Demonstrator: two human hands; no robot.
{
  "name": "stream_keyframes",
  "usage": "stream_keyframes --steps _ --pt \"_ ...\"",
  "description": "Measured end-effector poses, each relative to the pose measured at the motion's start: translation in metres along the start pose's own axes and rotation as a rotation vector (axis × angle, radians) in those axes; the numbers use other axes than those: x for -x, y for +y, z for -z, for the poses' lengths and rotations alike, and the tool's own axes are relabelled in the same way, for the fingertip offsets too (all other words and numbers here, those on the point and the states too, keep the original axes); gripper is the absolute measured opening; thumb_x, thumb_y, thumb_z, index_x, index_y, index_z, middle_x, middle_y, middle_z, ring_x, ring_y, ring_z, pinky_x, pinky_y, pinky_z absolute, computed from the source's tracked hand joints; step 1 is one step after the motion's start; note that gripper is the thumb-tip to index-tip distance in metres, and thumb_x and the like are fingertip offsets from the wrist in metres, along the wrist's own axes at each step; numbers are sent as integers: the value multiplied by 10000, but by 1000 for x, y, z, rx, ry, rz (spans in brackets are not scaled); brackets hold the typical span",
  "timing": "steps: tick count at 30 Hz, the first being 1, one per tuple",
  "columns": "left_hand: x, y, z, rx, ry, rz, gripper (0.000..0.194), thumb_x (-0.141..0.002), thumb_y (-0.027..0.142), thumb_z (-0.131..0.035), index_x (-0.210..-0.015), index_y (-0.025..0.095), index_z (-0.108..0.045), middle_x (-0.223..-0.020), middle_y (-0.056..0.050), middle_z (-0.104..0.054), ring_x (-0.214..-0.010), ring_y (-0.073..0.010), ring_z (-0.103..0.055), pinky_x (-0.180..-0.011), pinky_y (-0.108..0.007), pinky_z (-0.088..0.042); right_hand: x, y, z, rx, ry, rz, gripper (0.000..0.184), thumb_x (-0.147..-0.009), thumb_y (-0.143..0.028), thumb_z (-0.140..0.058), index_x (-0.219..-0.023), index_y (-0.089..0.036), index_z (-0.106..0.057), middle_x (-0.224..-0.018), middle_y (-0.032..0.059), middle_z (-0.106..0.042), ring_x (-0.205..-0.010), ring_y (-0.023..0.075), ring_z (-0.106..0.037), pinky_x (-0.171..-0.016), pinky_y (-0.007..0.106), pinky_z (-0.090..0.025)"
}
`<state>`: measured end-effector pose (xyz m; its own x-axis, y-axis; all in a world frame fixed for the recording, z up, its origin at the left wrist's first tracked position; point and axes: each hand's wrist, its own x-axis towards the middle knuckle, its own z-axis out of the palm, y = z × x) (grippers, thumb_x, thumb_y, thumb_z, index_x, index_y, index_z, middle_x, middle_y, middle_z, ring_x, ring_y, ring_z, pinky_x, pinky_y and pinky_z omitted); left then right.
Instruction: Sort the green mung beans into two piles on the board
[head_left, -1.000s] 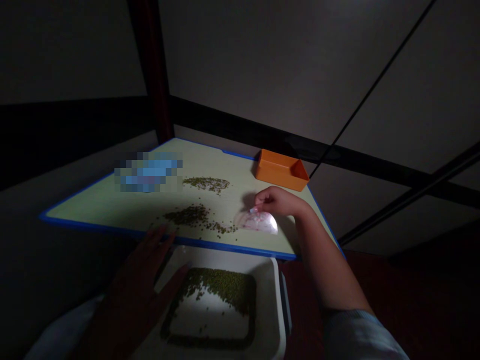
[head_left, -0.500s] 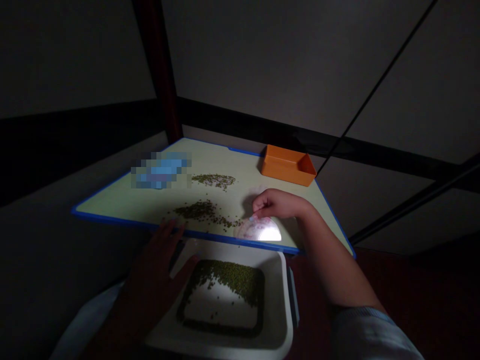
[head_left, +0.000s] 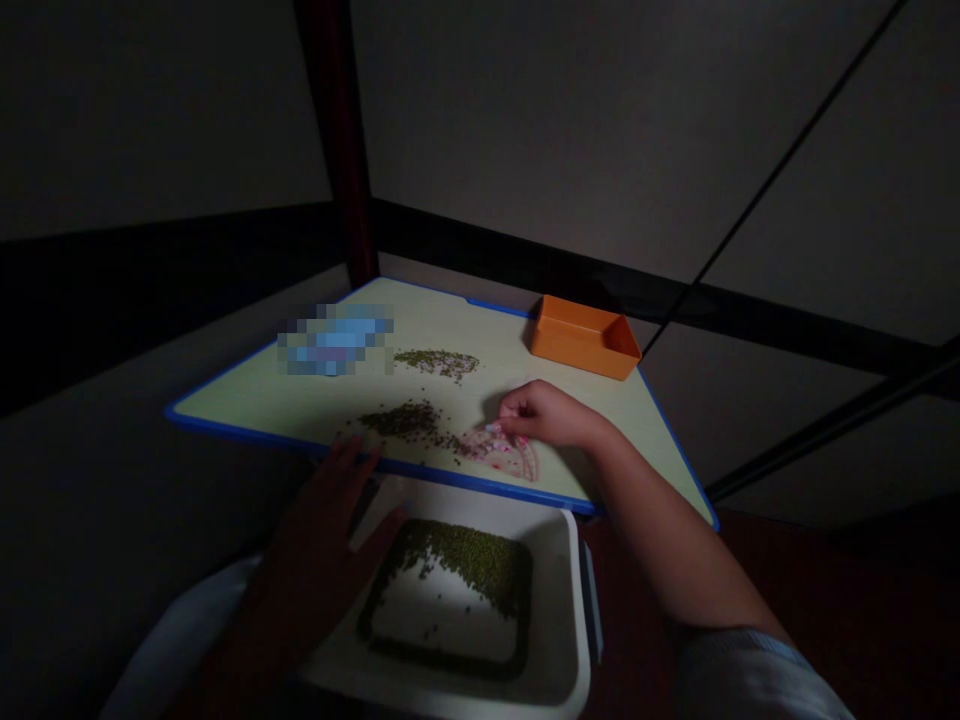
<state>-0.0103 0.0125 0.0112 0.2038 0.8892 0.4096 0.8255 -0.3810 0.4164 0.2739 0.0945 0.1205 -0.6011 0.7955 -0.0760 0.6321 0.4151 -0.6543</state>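
Grasping patterned protractor (head_left: 504,460) near front edge of table (head_left: 510,335): right hand (head_left: 550,412). Left hand (head_left: 330,510): grip released, spread at that edge. Beans (head_left: 405,420) beside protractor; orange box (head_left: 576,346), far right corner.

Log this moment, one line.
right hand: holds clear half-disc | left hand: at table edge | grains: two patches on table, more in white tub
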Motion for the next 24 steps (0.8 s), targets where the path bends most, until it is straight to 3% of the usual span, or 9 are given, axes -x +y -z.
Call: stream_keyframes --steps 19,24 --pt "1 3 0 32 7 4 642 -849 552 -418 -1403 240 -329 -1524 -89 -330 -1419 -267 -262 -1134 -509 -288 0 5 -1 -76 -92 73 230 -847 -289 -577 -677 -134 -585 -562 -36 -542 -532 74 -448 -557 225 -330" --pt "1 2 -2 12 40 -20 630 -854 545 -411 -1378 197 -374 -1500 -121 -365 -1402 -270 -299 -1128 -499 -305 0 4 -3 -112 -83 69 218 -842 -280 -571 -676 -139 -567 -557 -42 -523 -531 75 -439 -550 218 -323"
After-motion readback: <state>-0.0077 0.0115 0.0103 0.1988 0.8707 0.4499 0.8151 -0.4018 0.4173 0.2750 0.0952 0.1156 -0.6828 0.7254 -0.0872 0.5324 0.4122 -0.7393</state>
